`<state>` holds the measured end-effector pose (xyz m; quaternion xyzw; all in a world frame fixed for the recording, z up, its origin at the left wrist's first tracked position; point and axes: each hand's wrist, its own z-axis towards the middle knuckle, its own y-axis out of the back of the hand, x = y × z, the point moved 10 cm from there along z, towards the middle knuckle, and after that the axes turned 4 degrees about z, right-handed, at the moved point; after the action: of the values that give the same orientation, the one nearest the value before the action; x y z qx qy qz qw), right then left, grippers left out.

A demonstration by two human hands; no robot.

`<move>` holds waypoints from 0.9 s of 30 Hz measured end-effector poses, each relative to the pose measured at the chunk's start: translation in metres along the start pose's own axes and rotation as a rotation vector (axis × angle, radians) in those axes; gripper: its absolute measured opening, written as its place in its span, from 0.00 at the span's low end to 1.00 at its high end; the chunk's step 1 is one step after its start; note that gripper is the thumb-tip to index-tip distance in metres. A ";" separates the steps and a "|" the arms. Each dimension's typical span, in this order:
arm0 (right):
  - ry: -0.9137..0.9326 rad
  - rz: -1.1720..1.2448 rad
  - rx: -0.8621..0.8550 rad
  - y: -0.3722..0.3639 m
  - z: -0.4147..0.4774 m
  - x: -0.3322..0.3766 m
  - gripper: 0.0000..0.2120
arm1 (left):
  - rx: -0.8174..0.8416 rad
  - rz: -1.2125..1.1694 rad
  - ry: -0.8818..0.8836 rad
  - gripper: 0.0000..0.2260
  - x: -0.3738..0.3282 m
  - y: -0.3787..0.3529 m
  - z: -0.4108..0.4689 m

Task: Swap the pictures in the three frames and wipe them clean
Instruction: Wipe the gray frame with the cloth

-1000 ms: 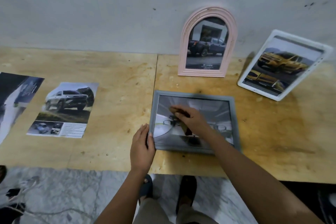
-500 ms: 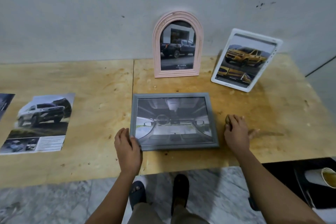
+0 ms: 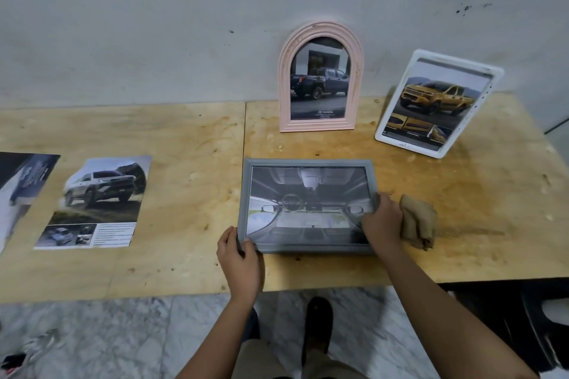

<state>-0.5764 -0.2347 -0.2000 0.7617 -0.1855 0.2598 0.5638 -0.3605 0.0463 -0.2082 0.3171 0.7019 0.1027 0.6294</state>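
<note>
Plywood counter (image 3: 191,163): L hand (image 3: 240,258) fingers curled, pinching gray frame (image 3: 308,162) at corner; R hand (image 3: 381,221) fingers clamp opposite edge, cloth (image 3: 418,221) just beside.

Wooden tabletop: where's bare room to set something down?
Widest bare patch: plywood table between the loose silver-car print and the flat grey rectangular frame. Also free: along the wall left of the pink arched frame, and right of the crumpled tan cloth. Crowded: back right, by the white tilted frame.
</note>
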 end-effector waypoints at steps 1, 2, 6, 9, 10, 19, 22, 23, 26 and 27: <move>-0.050 0.068 -0.017 0.003 -0.001 0.000 0.24 | -0.015 -0.040 0.029 0.16 0.001 0.003 0.001; -0.100 0.135 -0.020 0.004 -0.002 -0.003 0.24 | -0.019 -0.096 0.071 0.15 0.002 0.006 0.002; -0.261 0.253 0.095 -0.005 -0.002 -0.006 0.22 | -0.016 -0.750 0.420 0.14 0.009 0.003 0.014; -0.285 0.282 0.254 -0.015 -0.005 0.008 0.11 | -0.010 -1.060 0.445 0.07 -0.015 0.006 0.036; -0.291 0.336 0.297 -0.015 -0.011 0.018 0.02 | 0.038 -1.101 0.405 0.06 -0.031 0.007 0.045; -0.171 0.629 0.528 -0.037 -0.051 0.084 0.09 | 0.250 -1.087 0.135 0.17 -0.135 0.037 0.105; -0.099 0.506 0.546 -0.030 -0.060 0.104 0.14 | 0.201 -0.932 0.054 0.15 -0.164 0.061 0.127; -0.098 0.450 0.537 -0.027 -0.058 0.106 0.12 | 0.194 -0.872 0.024 0.14 -0.176 0.069 0.133; -0.077 0.343 0.273 0.009 -0.034 0.118 0.13 | 0.178 -0.670 -0.139 0.13 -0.214 0.093 0.144; -0.042 0.352 0.154 0.028 -0.028 0.128 0.16 | 0.186 -0.590 -0.220 0.13 -0.229 0.099 0.144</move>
<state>-0.4953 -0.2147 -0.0947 0.7637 -0.3069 0.3519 0.4457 -0.1907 -0.0452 0.0060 0.1654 0.6977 -0.1836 0.6725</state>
